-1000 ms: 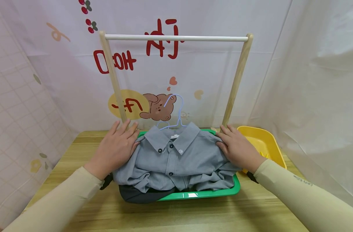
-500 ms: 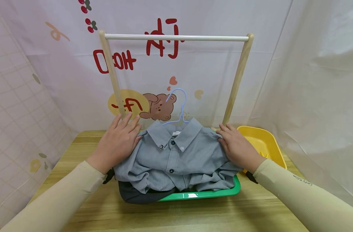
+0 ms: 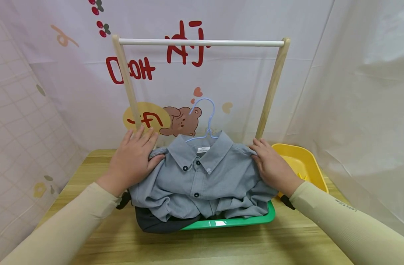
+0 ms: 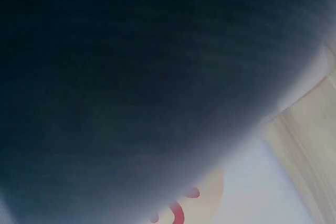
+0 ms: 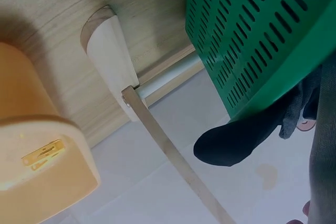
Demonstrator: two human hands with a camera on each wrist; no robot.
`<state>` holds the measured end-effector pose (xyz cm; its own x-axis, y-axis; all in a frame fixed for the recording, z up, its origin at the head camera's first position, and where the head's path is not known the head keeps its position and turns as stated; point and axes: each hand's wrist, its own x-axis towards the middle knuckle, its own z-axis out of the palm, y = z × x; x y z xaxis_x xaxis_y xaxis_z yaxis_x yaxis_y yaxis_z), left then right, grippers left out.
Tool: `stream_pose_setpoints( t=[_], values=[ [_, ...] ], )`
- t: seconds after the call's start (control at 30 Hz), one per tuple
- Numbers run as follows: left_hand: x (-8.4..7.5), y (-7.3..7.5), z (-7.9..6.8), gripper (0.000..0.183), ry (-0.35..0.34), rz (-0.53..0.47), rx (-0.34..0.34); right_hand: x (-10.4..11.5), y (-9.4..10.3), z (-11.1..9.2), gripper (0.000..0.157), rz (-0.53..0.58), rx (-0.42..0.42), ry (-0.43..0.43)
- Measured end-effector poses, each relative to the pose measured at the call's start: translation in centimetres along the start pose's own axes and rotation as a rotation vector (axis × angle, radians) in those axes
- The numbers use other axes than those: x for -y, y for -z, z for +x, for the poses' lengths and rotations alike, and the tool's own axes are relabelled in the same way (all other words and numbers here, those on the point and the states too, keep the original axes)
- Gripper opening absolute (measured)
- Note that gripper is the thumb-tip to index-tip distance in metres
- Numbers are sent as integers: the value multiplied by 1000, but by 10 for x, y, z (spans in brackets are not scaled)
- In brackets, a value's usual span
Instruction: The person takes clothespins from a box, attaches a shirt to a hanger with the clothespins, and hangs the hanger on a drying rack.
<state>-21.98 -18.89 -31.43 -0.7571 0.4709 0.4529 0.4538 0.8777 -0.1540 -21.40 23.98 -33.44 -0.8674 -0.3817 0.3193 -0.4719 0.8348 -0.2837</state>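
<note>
A grey button-up shirt [image 3: 208, 180] lies bunched over a green basket [image 3: 228, 223], its collar raised toward the back. A light-blue hanger [image 3: 212, 114] is inside the shirt, with its hook standing above the collar. My left hand [image 3: 130, 162] holds the shirt's left shoulder, the thumb in front and the fingers extended behind. At the other shoulder my right hand [image 3: 271, 165] pinches the cloth, thumb in front. Dark cloth [image 3: 162, 222] hangs over the basket's front-left rim. A dark blur fills most of the left wrist view, hiding the left hand there.
A rack with wooden posts [image 3: 273, 88] and a white rod [image 3: 202, 43] stands behind the basket. To the right is a yellow bin [image 3: 304, 162] with small yellow clips [image 5: 43, 153]. Everything stands on a wood-grain table [image 3: 221, 246]; a printed curtain hangs behind.
The collar and the hanger hook have risen and shifted slightly right. My left fingers have moved up a little, and the thumb has spread over the shirt's shoulder. My right hand has barely moved.
</note>
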Motion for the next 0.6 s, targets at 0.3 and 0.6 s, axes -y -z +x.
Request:
stream_pose_setpoints(
  t=[0.3,0.6],
  values=[
    [3,7,0,77,37,-79,86,-1,2,0,40,8,-33,-2],
    [5,11,4,70,76,-82,131,1,8,2,41,13,-68,3]
  ],
)
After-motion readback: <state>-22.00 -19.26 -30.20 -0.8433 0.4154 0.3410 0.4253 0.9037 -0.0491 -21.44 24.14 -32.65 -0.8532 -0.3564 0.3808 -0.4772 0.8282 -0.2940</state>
